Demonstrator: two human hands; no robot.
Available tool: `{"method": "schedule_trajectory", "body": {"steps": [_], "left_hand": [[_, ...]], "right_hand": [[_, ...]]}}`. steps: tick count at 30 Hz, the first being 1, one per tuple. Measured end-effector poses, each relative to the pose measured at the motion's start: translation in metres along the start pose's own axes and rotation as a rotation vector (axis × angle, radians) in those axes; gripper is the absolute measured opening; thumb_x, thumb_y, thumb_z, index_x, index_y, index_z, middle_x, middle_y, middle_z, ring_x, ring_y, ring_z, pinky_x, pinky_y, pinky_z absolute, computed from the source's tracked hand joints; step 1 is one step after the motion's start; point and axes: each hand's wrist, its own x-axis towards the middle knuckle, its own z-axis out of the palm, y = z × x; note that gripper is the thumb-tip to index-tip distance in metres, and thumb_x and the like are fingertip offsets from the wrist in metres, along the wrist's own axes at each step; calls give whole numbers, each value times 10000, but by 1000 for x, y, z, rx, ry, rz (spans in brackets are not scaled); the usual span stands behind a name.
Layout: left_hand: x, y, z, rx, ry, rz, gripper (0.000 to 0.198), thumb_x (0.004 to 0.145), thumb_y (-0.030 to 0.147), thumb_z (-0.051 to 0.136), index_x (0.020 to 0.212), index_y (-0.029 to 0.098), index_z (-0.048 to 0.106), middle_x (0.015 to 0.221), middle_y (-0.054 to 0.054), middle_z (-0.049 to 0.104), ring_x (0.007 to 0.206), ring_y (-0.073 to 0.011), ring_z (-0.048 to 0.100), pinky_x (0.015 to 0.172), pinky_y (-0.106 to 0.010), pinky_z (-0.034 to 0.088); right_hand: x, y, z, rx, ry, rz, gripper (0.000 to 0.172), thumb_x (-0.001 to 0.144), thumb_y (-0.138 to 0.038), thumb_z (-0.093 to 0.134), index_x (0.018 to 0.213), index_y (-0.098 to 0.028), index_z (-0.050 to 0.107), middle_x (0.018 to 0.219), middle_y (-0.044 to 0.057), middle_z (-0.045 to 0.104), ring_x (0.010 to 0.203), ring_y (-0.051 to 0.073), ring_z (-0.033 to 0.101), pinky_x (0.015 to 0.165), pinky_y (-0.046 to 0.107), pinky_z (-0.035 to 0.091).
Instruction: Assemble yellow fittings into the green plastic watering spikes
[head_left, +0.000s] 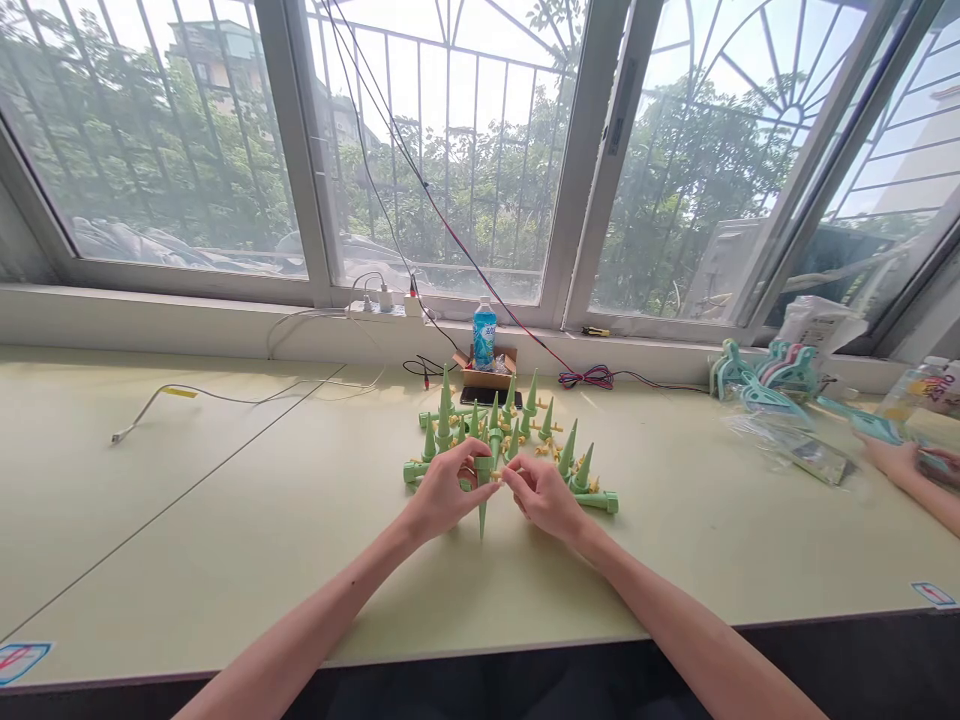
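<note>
Pinching slim green cone spike point(484, 495), tip down, btwn left hand point(444, 492) & right hand point(546, 497) grips.

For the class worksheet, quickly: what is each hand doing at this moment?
Left hand: fingers closed on the green cone spike, tip pointing down.
Right hand: fingers pinched at the same spike's side, on a small yellow part.

Pale green worktable point(187, 520) beneath a wide row of windows point(450, 140) in daylight.
White-framed panes with curved metal bars point(757, 110) show leafy trees and buildings outside; bright sun falls across the white sill point(150, 310) and the tabletop's dark front edge.
</note>
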Motion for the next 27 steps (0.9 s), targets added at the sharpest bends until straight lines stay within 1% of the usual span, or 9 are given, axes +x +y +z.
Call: {"method": "schedule_trajectory", "body": {"steps": [6,9,14,16,20,27], "left_hand": [[0,0,0,-12,-3,6,236,805,328,654,980,193,571,961,-40,631,670,-117,562,671,-304,584],[0,0,0,1,2,7,237,802,325,657,979,194,570,957,-39,629,686,-122,558,673,-303,582],[0,-1,-1,11,11,0,236,817,331,642,996,199,563,961,-35,618,683,-119,551,676,-304,580],[0,-1,-1,5,10,6,242,816,338,640,1000,201,562,972,-36,618,698,-124,556,683,-308,582],[0,-1,-1,3,-3,14,241,818,343,636,997,199,563,977,-41,619,727,-134,563,690,-306,585],[0,1,-1,3,2,12,234,798,324,658,974,198,568,953,-32,621,699,-123,566,685,-298,590]], "right_hand": [[1,3,1,-28,14,7,401,938,-528,437,712,-202,496,459,-50,425,410,108,368,445,251,293],[1,3,0,-17,10,13,397,936,-532,442,721,-202,493,460,-52,425,405,104,363,440,250,285],[0,3,0,24,-7,-1,300,911,-502,517,916,-203,529,485,-67,448,407,104,354,426,241,258],[-1,3,0,32,-12,-4,300,906,-501,524,937,-202,529,488,-67,458,408,105,361,424,240,259],[-2,0,0,31,-19,3,312,910,-511,507,874,-201,525,479,-61,463,397,105,367,422,244,266],[0,-1,-1,7,-8,-6,359,933,-502,459,733,-207,496,463,-53,438,397,104,361,436,249,279]]}}
